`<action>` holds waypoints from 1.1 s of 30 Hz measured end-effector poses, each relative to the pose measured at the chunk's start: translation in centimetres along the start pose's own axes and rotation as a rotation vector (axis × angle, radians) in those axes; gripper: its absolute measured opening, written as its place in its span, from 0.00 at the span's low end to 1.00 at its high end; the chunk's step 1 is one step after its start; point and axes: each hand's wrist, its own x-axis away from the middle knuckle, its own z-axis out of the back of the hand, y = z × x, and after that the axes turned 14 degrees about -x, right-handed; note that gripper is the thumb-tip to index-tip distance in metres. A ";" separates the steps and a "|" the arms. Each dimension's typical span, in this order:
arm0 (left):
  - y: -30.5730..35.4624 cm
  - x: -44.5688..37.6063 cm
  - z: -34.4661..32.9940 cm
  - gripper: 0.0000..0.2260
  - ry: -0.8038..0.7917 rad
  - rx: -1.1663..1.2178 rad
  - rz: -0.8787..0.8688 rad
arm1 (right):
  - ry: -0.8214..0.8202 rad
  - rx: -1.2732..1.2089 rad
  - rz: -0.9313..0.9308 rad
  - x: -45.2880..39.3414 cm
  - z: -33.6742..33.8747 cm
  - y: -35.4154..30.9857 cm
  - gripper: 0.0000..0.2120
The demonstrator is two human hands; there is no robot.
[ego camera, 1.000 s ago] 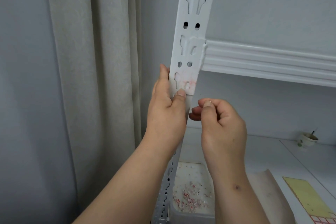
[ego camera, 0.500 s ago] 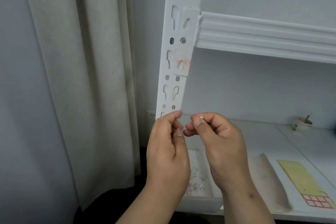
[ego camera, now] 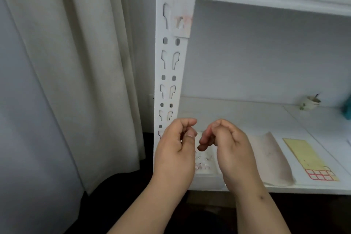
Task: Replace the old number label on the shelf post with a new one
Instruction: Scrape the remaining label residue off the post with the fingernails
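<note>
Old label: its scraped remnant point(ego camera: 182, 23) — white paper with faint pink marks — clings to the right half of the shelf post point(ego camera: 171, 59), high up just under the upper shelf.
Post axis: upright, leaning slightly in this view; the remnant lies well above both hands, nearly straight up from the left one.
Left hand point(ego camera: 175, 150): low in front of the post's foot, fingers curled with thumb against them; whether it pinches a scrap I cannot tell.
Right hand point(ego camera: 228, 146): just beside the left, apart from it, fingers curled inward; I cannot tell if it holds anything.
Nearer hand: the left, by my judgement, since it sits directly below the remnant.
Tray point(ego camera: 207, 172): shallow, on the lower shelf under the hands — it holds small pink-and-white paper flecks.
Label sheet point(ego camera: 311, 157): yellow backing, red-bordered blank labels at its near end, lying well to the right.
Cup point(ego camera: 310, 102): far back on the shelf, a stick standing in it.
</note>
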 end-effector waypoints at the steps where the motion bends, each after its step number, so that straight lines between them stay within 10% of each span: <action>1: -0.3 0.3 -0.1 0.15 -0.015 0.005 0.013 | -0.003 0.017 -0.012 0.3 0.2 0.4 0.15; 33: -5.8 -3.2 -5.3 0.13 -0.184 -0.370 0.171 | 0.059 0.388 -0.245 -4.0 2.1 7.2 0.11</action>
